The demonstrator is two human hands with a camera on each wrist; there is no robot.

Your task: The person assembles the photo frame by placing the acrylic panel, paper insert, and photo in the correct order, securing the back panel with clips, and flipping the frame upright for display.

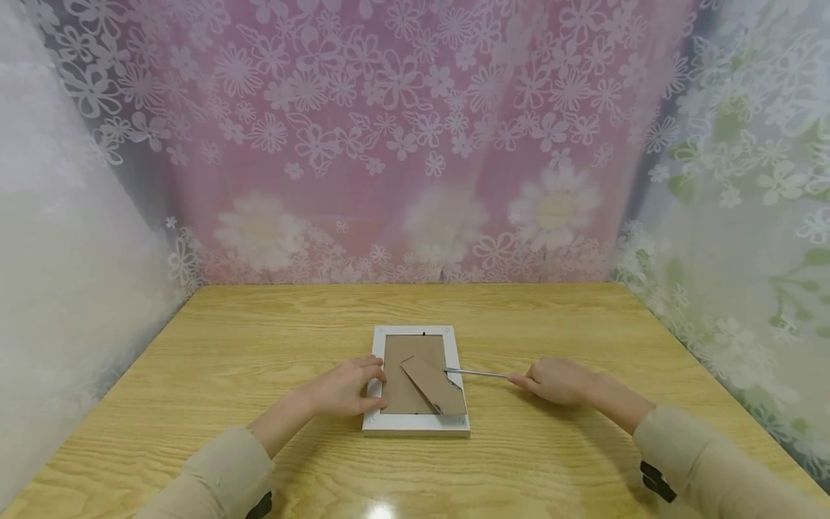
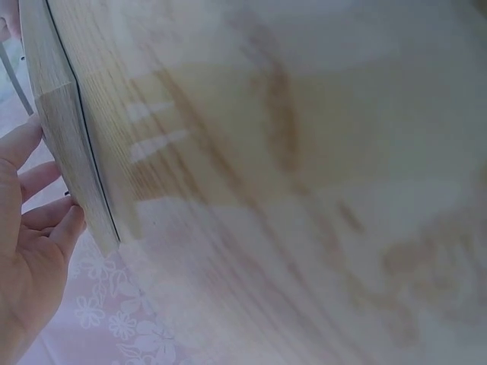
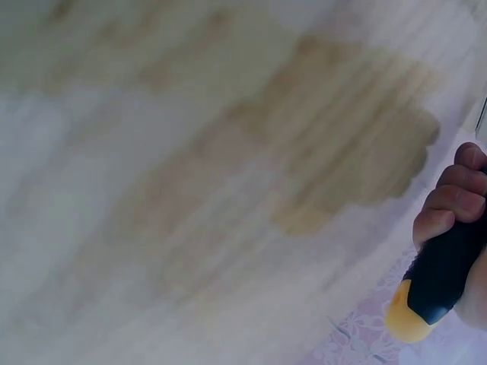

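Note:
A white picture frame [image 1: 415,426] lies back side up on the table, with a brown backing board [image 1: 398,349] inside it. A brown easel stand [image 1: 424,380] slants across the board. My left hand [image 1: 346,387] holds the frame's left border, its bent fingers and thumb on the rim. In the left wrist view, the fingertips touch the frame's edge [image 2: 76,129]. My right hand [image 1: 559,380] grips a screwdriver by its black and yellow handle [image 3: 441,277]. The screwdriver's metal shaft [image 1: 483,373] points left, its tip at the board's right edge.
The wood-grain table [image 1: 272,324] extends around the frame. A pink flowered curtain [image 1: 402,180] hangs behind the table, and pale flowered curtains [image 1: 746,252] hang at its sides. Light reflects off the table near its front.

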